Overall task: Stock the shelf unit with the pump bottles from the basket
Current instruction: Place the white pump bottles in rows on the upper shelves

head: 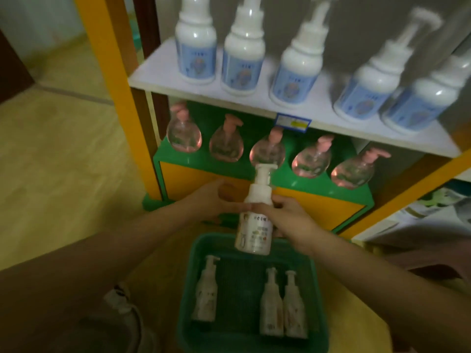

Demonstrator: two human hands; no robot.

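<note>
1. The held pump bottle (255, 215) stands upright between the fingers of the left hand (212, 198) and right hand (285, 212).
2. The basket (193, 289) lies below the fingers, three bottles (271, 307) inside.
3. The shelf unit (300, 189) stands beyond the fingertips.

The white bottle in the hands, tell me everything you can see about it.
The white bottle is a tall, slim plastic pump bottle with a white pump head on a narrow neck and a pale printed label, too blurred to read. It is upright, tilted slightly, lifted above the back rim of the green basket. The left hand grips its shoulder from one side and the right hand grips it from the other. Its contents cannot be seen.
</note>
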